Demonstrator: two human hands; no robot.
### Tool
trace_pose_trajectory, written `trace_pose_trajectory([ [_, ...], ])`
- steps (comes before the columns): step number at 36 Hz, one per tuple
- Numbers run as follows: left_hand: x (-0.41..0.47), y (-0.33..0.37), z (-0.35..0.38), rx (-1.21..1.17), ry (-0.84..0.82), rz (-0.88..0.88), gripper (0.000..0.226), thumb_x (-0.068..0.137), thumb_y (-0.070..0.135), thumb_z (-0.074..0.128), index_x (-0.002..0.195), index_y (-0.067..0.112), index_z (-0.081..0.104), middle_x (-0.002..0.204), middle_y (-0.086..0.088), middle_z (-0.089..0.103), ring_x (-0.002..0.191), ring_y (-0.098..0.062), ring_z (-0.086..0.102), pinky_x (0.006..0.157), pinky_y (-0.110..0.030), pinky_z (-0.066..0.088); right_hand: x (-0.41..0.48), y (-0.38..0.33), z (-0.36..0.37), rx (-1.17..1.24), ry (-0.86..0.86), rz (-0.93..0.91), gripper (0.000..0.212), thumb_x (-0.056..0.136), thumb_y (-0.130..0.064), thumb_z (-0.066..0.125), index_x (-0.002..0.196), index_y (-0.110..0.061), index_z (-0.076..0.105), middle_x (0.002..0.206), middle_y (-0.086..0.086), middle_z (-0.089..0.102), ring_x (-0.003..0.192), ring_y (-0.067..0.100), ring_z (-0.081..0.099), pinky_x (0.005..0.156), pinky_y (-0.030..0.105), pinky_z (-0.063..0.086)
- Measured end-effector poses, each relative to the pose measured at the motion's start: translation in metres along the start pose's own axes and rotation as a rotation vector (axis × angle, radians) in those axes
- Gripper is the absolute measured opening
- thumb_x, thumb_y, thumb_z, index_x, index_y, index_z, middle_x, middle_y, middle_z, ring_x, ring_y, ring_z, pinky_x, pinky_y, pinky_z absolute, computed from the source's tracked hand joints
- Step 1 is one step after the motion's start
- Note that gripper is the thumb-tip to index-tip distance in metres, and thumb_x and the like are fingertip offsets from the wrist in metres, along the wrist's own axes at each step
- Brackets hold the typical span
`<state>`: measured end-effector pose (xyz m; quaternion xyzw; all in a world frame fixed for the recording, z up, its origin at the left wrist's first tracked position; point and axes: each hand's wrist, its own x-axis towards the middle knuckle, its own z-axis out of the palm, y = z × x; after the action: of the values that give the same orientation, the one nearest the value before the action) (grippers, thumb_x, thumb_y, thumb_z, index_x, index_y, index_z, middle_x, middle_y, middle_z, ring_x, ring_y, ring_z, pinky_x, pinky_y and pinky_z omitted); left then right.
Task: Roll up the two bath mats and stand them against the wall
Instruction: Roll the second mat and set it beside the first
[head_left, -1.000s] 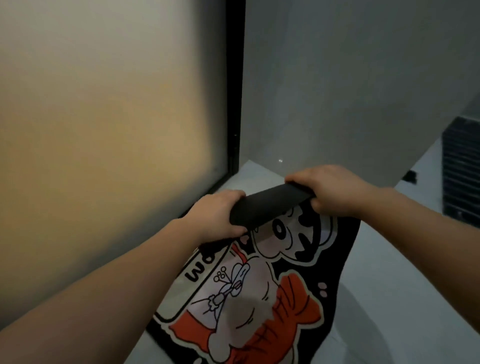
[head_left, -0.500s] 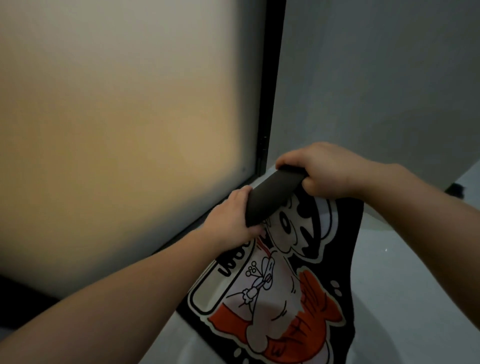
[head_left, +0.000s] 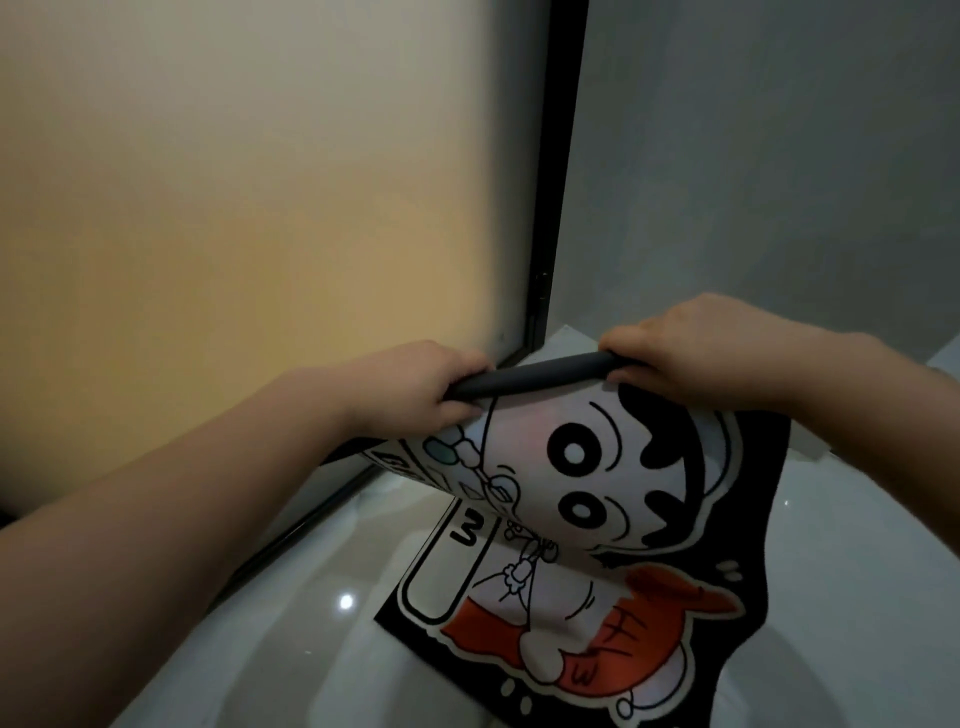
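A black bath mat (head_left: 582, 597) printed with a cartoon figure in white and orange lies partly on the pale floor, its far end lifted and curled into a thin dark roll (head_left: 530, 376). My left hand (head_left: 415, 387) grips the roll's left end and my right hand (head_left: 691, 348) grips its right end. The lifted part bulges toward me, showing the cartoon face. Only this one mat is in view.
A frosted glass panel (head_left: 260, 234) in a black frame (head_left: 556, 208) stands on the left. A grey wall (head_left: 779, 156) rises behind the hands. The glossy white floor (head_left: 322, 597) spreads around the mat.
The roll has gone from tilted to nearly level. My hands have spread apart along it, and the lifted end of the mat now bulges out, showing more of the face.
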<state>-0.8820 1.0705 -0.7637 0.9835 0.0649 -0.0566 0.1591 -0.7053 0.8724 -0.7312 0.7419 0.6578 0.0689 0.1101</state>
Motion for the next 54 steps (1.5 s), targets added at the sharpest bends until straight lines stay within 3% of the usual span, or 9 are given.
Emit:
trace_pose_trajectory([
  [5,-0.020,-0.018,0.003,-0.104,-0.164,-0.084,0.031,0.089,0.015,0.053,0.098,0.044,0.050,0.079,0.010,0.056,0.073,-0.003,0.053,0.063,-0.021,0.038,0.001,-0.003,0.008,0.044,-0.064,-0.004,0.023,0.097,-0.042,0.036,0.105,-0.025,0.048,0.086,-0.002,0.060,0.071,0.019,0.050,0.067,0.033,0.044],
  [10,-0.023,-0.022,0.013,0.046,-0.109,-0.134,0.031,0.085,0.004,0.042,0.111,0.021,0.047,0.081,0.000,0.053,0.073,-0.019,0.049,0.059,-0.029,0.033,0.006,-0.007,0.013,0.076,-0.069,-0.026,0.012,0.096,-0.027,0.043,0.102,-0.024,0.052,0.098,-0.003,0.060,0.085,0.019,0.058,0.073,0.033,0.047],
  [16,-0.023,-0.031,0.011,0.065,-0.047,-0.135,0.035,0.088,0.011,0.045,0.120,0.027,0.040,0.096,-0.009,0.062,0.084,-0.027,0.056,0.076,-0.043,0.048,0.008,-0.008,0.014,-0.083,-0.092,0.020,0.068,0.091,-0.011,0.044,0.149,-0.032,0.014,0.146,-0.006,0.042,0.117,0.021,0.054,0.077,0.022,0.034],
  [24,-0.035,-0.031,0.006,0.157,-0.125,-0.102,0.034,0.083,0.013,0.049,0.113,0.029,0.044,0.083,0.000,0.058,0.078,-0.023,0.053,0.067,-0.033,0.041,0.000,-0.010,0.020,-0.111,-0.145,-0.008,0.074,0.091,-0.015,0.042,0.151,-0.032,0.003,0.151,-0.007,0.033,0.121,0.020,0.050,0.083,0.025,0.038],
  [32,-0.035,-0.044,0.014,0.162,0.081,-0.088,0.030,0.084,0.016,0.047,0.110,0.029,0.044,0.085,-0.004,0.062,0.076,-0.025,0.055,0.068,-0.037,0.046,-0.002,-0.002,0.028,0.015,0.085,-0.064,0.055,0.090,-0.035,0.040,0.143,-0.024,0.032,0.129,0.004,0.058,0.102,0.031,0.062,0.077,0.036,0.048],
  [35,-0.036,-0.048,0.015,0.166,0.111,-0.004,0.025,0.088,0.042,0.052,0.107,0.026,0.046,0.078,-0.001,0.061,0.069,-0.021,0.055,0.061,-0.033,0.042,-0.004,-0.005,0.032,0.053,0.141,-0.121,0.062,0.088,-0.059,0.021,0.135,-0.023,0.038,0.115,0.005,0.066,0.089,0.031,0.066,0.066,0.037,0.053],
  [41,-0.035,-0.051,0.021,0.218,0.198,0.109,0.055,0.084,0.061,0.016,0.109,0.023,0.046,0.082,-0.001,0.063,0.070,-0.022,0.056,0.063,-0.036,0.043,-0.003,-0.002,0.034,0.023,0.146,-0.077,0.075,0.086,-0.057,-0.001,0.142,-0.023,0.033,0.119,0.003,0.060,0.097,0.028,0.061,0.074,0.037,0.049],
  [48,-0.028,-0.039,0.014,0.315,0.092,-0.026,0.027,0.094,0.047,0.041,0.107,0.024,0.047,0.081,0.005,0.056,0.070,-0.019,0.052,0.063,-0.031,0.037,-0.001,-0.001,0.037,-0.041,0.094,-0.029,0.067,0.085,-0.059,0.009,0.134,-0.024,0.038,0.115,0.002,0.059,0.093,0.029,0.062,0.070,0.037,0.048],
  [54,-0.019,-0.030,0.012,0.381,0.055,-0.083,0.019,0.090,0.037,0.053,0.095,0.024,0.040,0.065,0.008,0.044,0.064,-0.019,0.045,0.060,-0.030,0.034,0.006,-0.004,0.027,-0.041,0.018,0.008,0.021,0.094,-0.041,0.043,0.108,-0.026,0.044,0.104,-0.004,0.056,0.080,0.020,0.056,0.063,0.031,0.041],
])
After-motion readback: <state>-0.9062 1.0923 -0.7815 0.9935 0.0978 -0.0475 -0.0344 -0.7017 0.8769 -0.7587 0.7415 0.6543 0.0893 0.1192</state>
